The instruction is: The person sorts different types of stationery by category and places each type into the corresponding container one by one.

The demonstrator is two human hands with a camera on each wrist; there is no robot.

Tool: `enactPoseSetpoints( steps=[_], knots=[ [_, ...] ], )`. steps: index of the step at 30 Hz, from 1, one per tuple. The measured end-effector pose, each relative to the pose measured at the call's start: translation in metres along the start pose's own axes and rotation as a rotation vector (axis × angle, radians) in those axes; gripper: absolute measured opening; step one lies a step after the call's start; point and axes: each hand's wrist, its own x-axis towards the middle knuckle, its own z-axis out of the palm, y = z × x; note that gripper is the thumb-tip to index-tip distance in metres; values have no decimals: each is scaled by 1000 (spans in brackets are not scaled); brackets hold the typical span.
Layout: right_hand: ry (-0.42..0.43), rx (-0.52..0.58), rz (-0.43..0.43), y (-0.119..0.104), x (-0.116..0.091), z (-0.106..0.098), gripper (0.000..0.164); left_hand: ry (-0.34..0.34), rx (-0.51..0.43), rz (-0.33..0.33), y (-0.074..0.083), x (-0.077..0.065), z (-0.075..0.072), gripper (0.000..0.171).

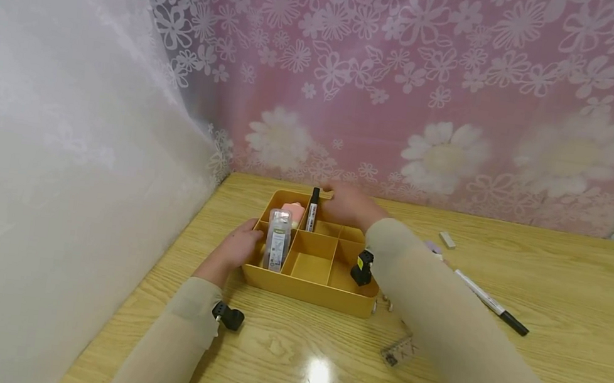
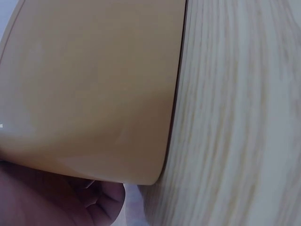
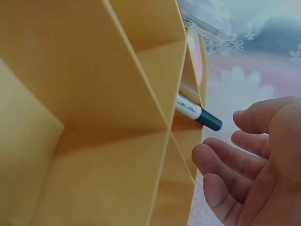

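A yellow compartment box (image 1: 296, 288) stands on the wooden table. At its left end my left hand (image 1: 237, 245) grips the wall, thumb over the rim; curled fingers (image 2: 110, 200) show beside the box wall in the left wrist view. My right hand (image 1: 352, 206) is over the back of the box, its fingers apart and holding nothing. Close to those fingertips a black-capped marker (image 3: 193, 110) leans in a back compartment, cap up. A clear plastic case with a label (image 1: 278, 242) stands in the front left compartment. Behind it sits a pink item (image 1: 293, 211).
Right of the box lie another marker (image 1: 490, 302), a white eraser-like block (image 1: 447, 240) and a purple item (image 1: 433, 247) partly behind my right arm. A short ruler-like piece (image 1: 399, 351) lies nearer me. A floral curtain (image 1: 436, 105) hangs behind the table.
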Motion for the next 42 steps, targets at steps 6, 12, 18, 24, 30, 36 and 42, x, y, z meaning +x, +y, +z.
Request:
enactPoseSetpoints(
  steps=[6,12,18,24,30,36,42],
  knots=[
    [31,-28,-30,18,-17,-14,45,7,14,-3,0,0,0,52],
    [53,-16,-56,35,-44,-24,40,11,6,-7,0,-1,0,51],
    [99,-35,-38,59,-78,-29,41,15,15,-18,0,-2,0,52],
    [137,-59,10,87,-116,-33,41,15,5,-14,1,-4,1,52],
    [169,-52,38,115,-152,-34,39,19,4,-17,1,-4,2,52],
    [187,-68,74,146,-182,-31,47,24,6,-19,-2,-3,3,53],
    [205,-138,123,171,-205,-35,45,25,2,-11,-1,-1,2,53]
  ],
)
